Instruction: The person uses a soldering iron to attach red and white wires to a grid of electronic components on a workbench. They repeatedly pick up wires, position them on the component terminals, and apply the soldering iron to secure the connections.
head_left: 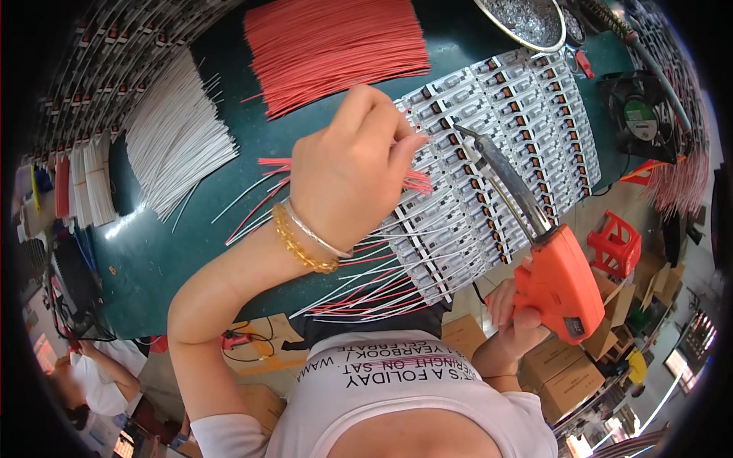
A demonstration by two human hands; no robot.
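Soldering gun [563, 281], wrapped in my right hand's [525, 330] fingers, slants far-left from the tabletop's [153, 282] near edge; tip just right of my left hand [351, 160], fingers curled around red wires [418, 182].

the left arm [197, 359] bends at the elbow [185, 317], its forearm [244, 275] slanting up to the right; the left hand [355, 160] is curled. the right hand [521, 317] sits lower, fingers [500, 301] bent in a grip.
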